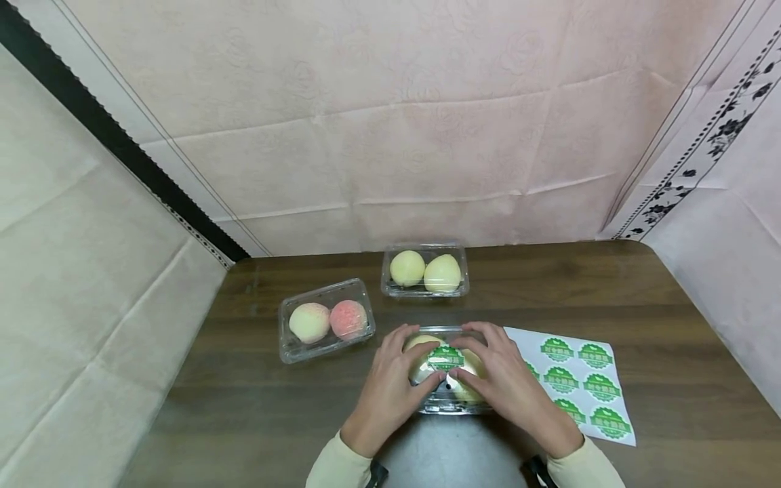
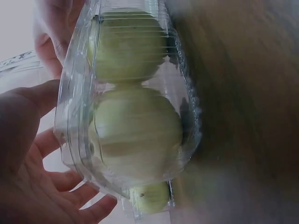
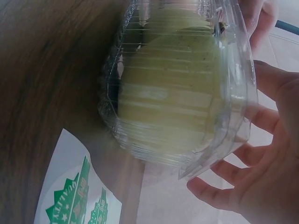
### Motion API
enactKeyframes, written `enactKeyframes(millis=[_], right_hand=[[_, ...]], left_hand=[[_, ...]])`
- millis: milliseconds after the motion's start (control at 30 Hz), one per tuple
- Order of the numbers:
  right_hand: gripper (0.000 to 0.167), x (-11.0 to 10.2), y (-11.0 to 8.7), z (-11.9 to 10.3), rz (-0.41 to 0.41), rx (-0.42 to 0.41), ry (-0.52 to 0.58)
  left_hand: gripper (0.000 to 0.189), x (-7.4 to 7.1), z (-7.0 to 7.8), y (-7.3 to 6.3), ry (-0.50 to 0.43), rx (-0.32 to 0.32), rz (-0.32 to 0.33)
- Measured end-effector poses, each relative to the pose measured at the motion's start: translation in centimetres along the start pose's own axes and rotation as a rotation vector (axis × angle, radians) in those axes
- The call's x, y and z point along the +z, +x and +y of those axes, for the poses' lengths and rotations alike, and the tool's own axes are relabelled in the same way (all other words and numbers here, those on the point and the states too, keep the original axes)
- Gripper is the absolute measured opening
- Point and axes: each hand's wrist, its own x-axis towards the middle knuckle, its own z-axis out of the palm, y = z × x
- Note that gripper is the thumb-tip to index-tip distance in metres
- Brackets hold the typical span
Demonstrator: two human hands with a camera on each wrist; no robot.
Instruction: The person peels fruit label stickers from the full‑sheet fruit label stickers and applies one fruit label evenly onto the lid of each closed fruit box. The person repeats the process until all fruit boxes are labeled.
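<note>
A clear plastic clamshell box [image 1: 454, 409] sits on the table with two pale yellow-green round fruits [image 2: 135, 130] inside. On its lid is a green scalloped sticker [image 1: 445, 358]. My left hand [image 1: 393, 383] rests on the left part of the lid, thumb and forefinger at the sticker. From the other side my right hand [image 1: 509, 376] touches the lid and sticker likewise, its thumb close to the left one. Both wrist views show spread fingers along the lid's edge. Beside my right hand lies a white sheet [image 1: 579, 386] of green stickers, partly hidden under that arm.
Behind the hands stands another clear box [image 1: 425, 294] holding two pale yellow fruits. To the left, a tilted clear box [image 1: 326, 350] holds one pale and one pink fruit. The brown wooden table [image 1: 671, 352] ends at a cloth backdrop [image 1: 427, 149].
</note>
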Motion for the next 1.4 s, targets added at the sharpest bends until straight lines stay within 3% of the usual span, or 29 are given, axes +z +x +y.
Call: enactKeyframes(millis=[333,567,667,800,1033,1200,1400], right_hand=[[0.041,-0.2,-0.2,0.0,-0.030,0.003,-0.001],[0.051,-0.7,0.1,-0.3,-0.033,0.042,0.050],[0.051,-0.7,0.2,-0.3,-0.008,0.111,0.135],[0.055,-0.5,0.1,-0.2,0.043,0.242,0.257],[0.078,0.6,-1.0,-0.2,0.058,0.465,0.334],[0.092,1.3,-1.0,-0.2,0.022,0.551,0.357],[0.098,2.1,-0.1,-0.4,0.020,0.569,0.316]], left_hand=[[0.044,0.1,0.2,0.0,0.033,-0.007,0.016],[0.052,-0.5,0.1,0.1,-0.009,-0.015,0.029],[0.053,-0.6,0.1,0.2,-0.072,-0.062,0.038],[0.063,-0.4,0.1,-0.1,-0.225,-0.169,0.055],[0.085,1.5,0.1,-1.1,-0.443,-0.358,0.092],[0.095,2.8,0.2,-0.2,-0.471,-0.444,0.121],[0.102,3.2,0.7,0.7,-0.387,-0.515,0.110]])
